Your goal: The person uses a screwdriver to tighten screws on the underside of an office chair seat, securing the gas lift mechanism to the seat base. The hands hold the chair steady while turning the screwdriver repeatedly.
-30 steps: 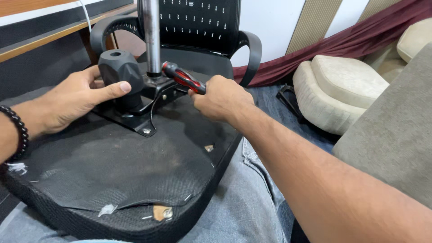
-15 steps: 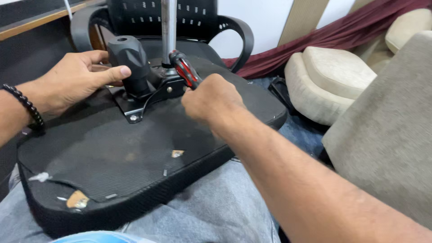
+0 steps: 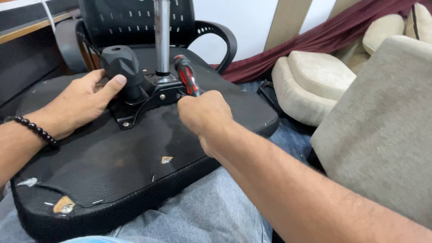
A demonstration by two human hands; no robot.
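Note:
An upturned black office chair seat (image 3: 112, 166) lies across my lap, underside up. Its black metal mechanism plate (image 3: 144, 101) carries a chrome gas cylinder (image 3: 162, 36) standing upright and a black knob (image 3: 120, 63). My left hand (image 3: 81, 101) rests on the seat with its thumb against the knob. My right hand (image 3: 204, 114) is closed on a red-and-black handled screwdriver (image 3: 186, 74), whose handle sticks up beside the cylinder; its tip is hidden behind my fist at the plate's right edge.
The chair's backrest (image 3: 135, 18) and armrest (image 3: 222, 38) rise behind the seat. Beige cushions (image 3: 310, 81) and a grey upholstered piece (image 3: 387, 121) lie at the right, with maroon cloth (image 3: 324, 40) behind. The seat fabric is torn at the front left corner (image 3: 63, 204).
The screwdriver handle has swung from lying low toward the left to standing nearly upright. My right hand has stayed at the plate's edge; my left hand keeps its hold by the knob.

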